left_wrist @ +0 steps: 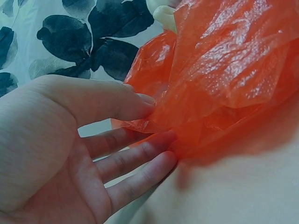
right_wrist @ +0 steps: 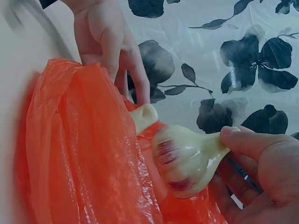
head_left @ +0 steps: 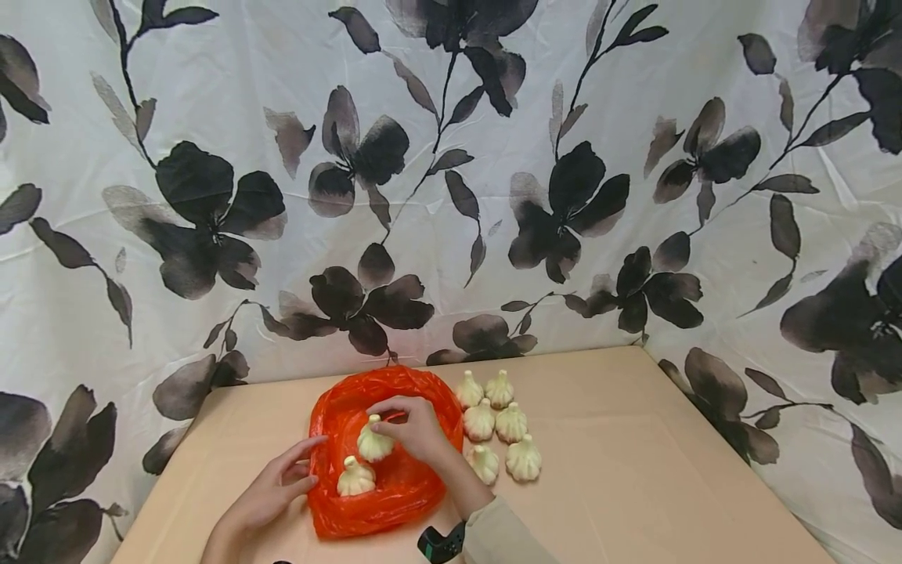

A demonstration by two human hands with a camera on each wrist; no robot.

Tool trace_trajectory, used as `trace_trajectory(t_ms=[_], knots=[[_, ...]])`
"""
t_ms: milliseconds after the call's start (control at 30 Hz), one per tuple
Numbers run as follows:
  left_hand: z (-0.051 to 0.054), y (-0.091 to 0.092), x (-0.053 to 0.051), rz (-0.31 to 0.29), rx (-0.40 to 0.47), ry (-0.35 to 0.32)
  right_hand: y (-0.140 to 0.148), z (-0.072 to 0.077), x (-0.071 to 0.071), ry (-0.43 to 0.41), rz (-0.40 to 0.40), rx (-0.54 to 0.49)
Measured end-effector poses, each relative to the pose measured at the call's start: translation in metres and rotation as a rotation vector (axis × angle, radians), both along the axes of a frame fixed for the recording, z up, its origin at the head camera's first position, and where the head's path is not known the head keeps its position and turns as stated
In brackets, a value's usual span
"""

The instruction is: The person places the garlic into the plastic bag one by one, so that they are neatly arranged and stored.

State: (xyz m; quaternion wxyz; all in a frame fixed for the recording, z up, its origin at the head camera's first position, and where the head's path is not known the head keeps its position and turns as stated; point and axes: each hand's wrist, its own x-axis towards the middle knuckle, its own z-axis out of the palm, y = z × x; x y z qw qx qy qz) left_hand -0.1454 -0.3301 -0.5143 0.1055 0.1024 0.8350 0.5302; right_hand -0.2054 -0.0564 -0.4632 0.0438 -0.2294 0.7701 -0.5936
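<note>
A red plastic bag point(head_left: 423, 486) lies opened out on the table. My left hand point(head_left: 271, 489) is at its left side; in the left wrist view the thumb and forefinger pinch the bag's edge, the other fingers lying against the film. Over the bag's middle, my right hand point(head_left: 416, 429) holds a garlic bulb point(head_left: 374, 440) by its stem. The right wrist view shows this garlic bulb point(right_wrist: 187, 158) as pale with purple streaks, pinched between thumb and fingers. Another garlic bulb point(head_left: 355, 478) sits inside the bag, nearer the front.
Several more garlic bulbs point(head_left: 510, 423) stand in two columns just right of the bag. The tan table point(head_left: 648, 454) extends to the right of them. Behind and at the sides hangs a white cloth point(head_left: 465, 196) with dark flowers.
</note>
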Motion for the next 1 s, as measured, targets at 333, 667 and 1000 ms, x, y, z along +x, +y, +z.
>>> trace_trajectory(t_ms=[333, 667, 1000], knots=[[-0.003, 0.001, 0.001, 0.007, 0.005, -0.008, -0.012, -0.012, -0.005, 0.020, 0.010, 0.013], [0.000, 0.003, 0.004, 0.012, 0.005, 0.010, -0.025, -0.014, -0.005, 0.018, 0.001, 0.027], [0.000, 0.006, 0.012, 0.027, -0.004, 0.014, -0.035, -0.022, 0.000, 0.010, -0.050, 0.033]])
